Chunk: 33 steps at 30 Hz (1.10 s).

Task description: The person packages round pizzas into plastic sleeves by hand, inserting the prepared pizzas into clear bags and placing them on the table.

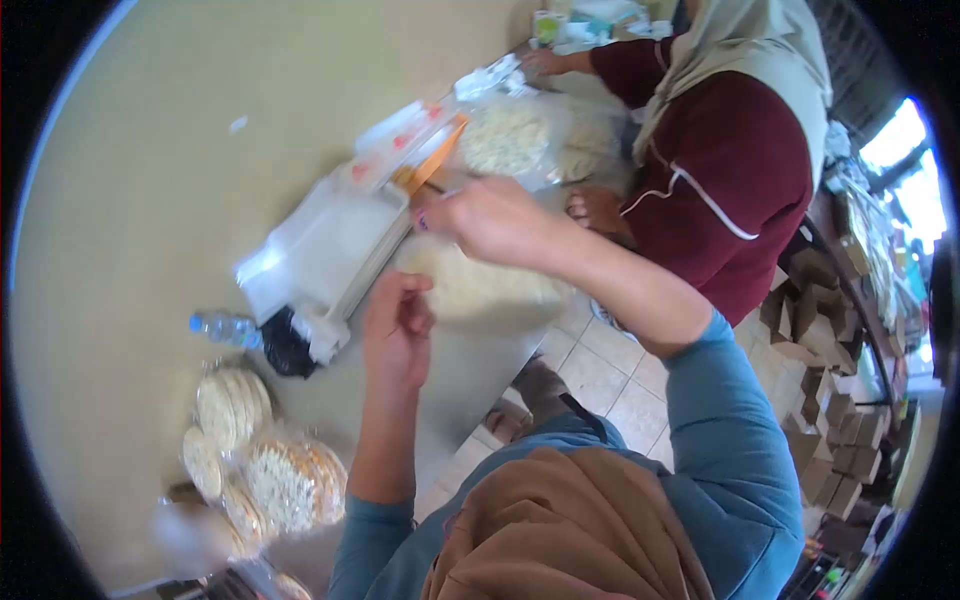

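My right hand (pixel 490 222) reaches over a clear bag of pale food (pixel 485 285) at the table's edge. Its fingers are closed and blurred by motion, beside an orange strip (pixel 440 150); whatever they may hold is hidden. Lower and to the left, my left hand (pixel 397 318) is raised at the near side of the bag, fingers curled in and the fingertips close together. I cannot make out anything between them. A stack of white plastic sheets or bags (pixel 325 235) lies just beyond my left hand. Another clear bag of pale pieces (pixel 505 138) lies further off.
A co-worker in a dark red top (pixel 735 170) stands at the right, one hand (pixel 545 63) on the table. Nearby lie a water bottle (pixel 225 328), a black plastic bundle (pixel 287 343) and packed flat rounds (pixel 285 485). Cardboard boxes (pixel 815 310) crowd the floor at right.
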Available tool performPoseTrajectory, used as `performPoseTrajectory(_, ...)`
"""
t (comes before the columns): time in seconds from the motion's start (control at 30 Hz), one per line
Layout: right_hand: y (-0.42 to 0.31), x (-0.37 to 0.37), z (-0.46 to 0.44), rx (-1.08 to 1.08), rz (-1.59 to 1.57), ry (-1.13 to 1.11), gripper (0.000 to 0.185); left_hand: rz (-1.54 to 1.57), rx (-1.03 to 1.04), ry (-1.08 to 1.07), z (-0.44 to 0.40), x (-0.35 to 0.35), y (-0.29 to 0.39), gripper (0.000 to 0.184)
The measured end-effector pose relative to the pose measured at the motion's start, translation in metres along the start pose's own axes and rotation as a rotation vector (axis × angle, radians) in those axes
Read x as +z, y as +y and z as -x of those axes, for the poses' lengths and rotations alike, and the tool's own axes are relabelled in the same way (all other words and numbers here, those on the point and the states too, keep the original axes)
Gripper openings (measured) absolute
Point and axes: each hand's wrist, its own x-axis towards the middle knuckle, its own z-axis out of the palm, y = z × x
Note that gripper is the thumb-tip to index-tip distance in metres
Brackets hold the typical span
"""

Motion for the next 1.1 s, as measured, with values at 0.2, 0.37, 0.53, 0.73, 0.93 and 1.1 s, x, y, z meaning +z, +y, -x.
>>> performPoseTrajectory(0.2, 0.127, -0.011, -0.050, -0.127, 0.320, 0.143, 0.017, -0.618, 0.309, 0.068, -0.052, -0.017, 0.007, 0.025)
performPoseTrajectory(0.37, 0.237, 0.111, 0.007, -0.104, 0.512, 0.128, 0.020, -1.329, 0.375, 0.358, -0.114, -0.113, 0.000, 0.021)
performPoseTrajectory(0.53, 0.266, 0.178, 0.043, 0.144, 0.374, 0.019, 0.015, -2.217, 0.235, 0.168, -0.178, -0.229, 0.018, 0.045)
performPoseTrajectory(0.73, 0.260, 0.189, 0.049, 0.232, 0.335, -0.024, 0.023, -2.580, -0.221, 0.046, -0.199, -0.234, 0.030, 0.061)
performPoseTrajectory(0.93, 0.165, 0.097, 0.097, 0.391, -0.530, 0.079, 0.047, -2.330, 0.467, 0.010, -0.227, -0.301, 0.043, 0.023)
performPoseTrajectory(1.1, 0.116, 0.068, 0.151, 0.451, -0.838, 0.042, 0.061, -2.250, 1.072, 0.140, -0.223, -0.213, 0.097, 0.041)
